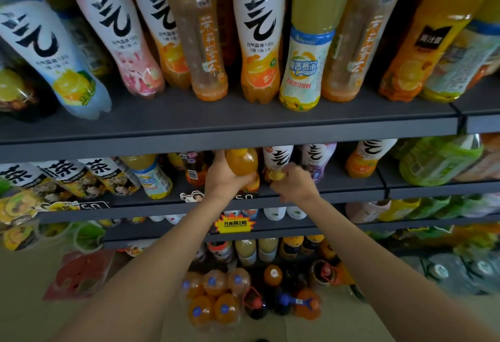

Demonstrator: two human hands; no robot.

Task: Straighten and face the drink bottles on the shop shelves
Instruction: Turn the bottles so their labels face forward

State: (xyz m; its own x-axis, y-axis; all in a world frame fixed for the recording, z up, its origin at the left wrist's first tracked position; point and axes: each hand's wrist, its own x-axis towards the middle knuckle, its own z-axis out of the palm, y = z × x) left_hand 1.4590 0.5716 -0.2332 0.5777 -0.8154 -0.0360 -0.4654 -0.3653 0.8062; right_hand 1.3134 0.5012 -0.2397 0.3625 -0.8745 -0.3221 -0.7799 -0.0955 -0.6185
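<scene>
Dark shop shelves (243, 127) carry rows of drinks. Fingers of the left hand (221, 179) are curled around an orange bottle (242, 164) on the second shelf; the right hand (293, 182) pinches a white-labelled bottle (278, 159) just beside it.

I can't read the upper part of the orange bottle (241, 163) my left hand (226, 179) grips, since the top shelf's edge (230, 135) hides it, my right hand (295, 183) covers most of the white-labelled bottle (278, 156), and the floor bottles (213, 298) are blurred.
</scene>
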